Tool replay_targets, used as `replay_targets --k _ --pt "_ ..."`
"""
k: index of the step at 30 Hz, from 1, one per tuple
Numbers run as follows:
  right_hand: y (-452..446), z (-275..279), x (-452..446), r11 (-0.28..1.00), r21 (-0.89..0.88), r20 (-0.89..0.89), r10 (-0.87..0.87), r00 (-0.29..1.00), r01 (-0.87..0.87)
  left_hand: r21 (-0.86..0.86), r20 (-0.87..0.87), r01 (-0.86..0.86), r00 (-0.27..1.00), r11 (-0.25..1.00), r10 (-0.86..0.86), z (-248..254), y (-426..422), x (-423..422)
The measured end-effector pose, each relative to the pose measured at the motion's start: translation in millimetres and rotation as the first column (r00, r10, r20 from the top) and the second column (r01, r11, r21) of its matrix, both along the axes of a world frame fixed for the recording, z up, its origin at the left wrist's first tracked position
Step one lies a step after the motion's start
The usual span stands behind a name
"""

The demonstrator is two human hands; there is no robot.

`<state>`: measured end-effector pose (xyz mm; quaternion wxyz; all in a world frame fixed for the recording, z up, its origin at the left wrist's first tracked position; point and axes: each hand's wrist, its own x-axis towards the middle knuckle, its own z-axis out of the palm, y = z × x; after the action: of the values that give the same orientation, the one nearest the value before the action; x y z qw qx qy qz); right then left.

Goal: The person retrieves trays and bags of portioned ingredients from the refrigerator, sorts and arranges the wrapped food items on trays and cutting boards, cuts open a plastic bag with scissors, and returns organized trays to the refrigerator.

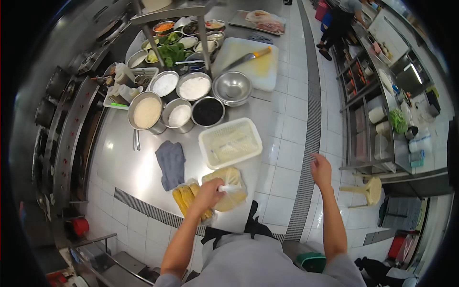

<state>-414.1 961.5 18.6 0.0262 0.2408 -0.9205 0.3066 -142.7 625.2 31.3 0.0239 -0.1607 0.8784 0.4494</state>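
Note:
My left hand (209,193) grips the gathered neck of a clear plastic bag (233,203) with pale yellow contents. The bag rests at the near end of the steel table. Partly under my left wrist lies a clear packet of long yellow pieces (183,197) that look like corn cobs. Just beyond the bag stands a white plastic basket (230,143), and a folded grey-blue cloth (171,165) lies to its left. My right hand (321,171) is held out over the floor, away from the table, loosely open with nothing visible in it.
Steel pots of white powder (193,87) and a pot of black contents (208,111) crowd the table's middle. Beyond them, a knife (244,60) lies on a cutting board (267,79). A yellow stool (370,191) stands at right; a co-worker (337,26) is farther back.

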Motion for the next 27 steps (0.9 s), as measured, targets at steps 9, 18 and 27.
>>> replay_targets --k 9,18,27 --pt "-371.5 107.5 -187.4 0.817 0.073 -0.247 0.570 0.783 -0.572 0.246 0.050 0.033 0.998 0.969 -0.047 -20.3 -18.0 1.4" --pt "-570.7 92.8 -273.6 0.528 0.169 0.066 0.837 0.544 -0.832 0.363 -0.066 0.198 0.980 0.911 -0.187 -48.3 -33.7 -0.4" --pt "-604.4 82.8 -289.6 0.198 0.722 0.238 0.828 0.507 -0.663 0.414 0.014 0.196 0.975 0.889 -0.221 -36.7 -40.6 -9.6"
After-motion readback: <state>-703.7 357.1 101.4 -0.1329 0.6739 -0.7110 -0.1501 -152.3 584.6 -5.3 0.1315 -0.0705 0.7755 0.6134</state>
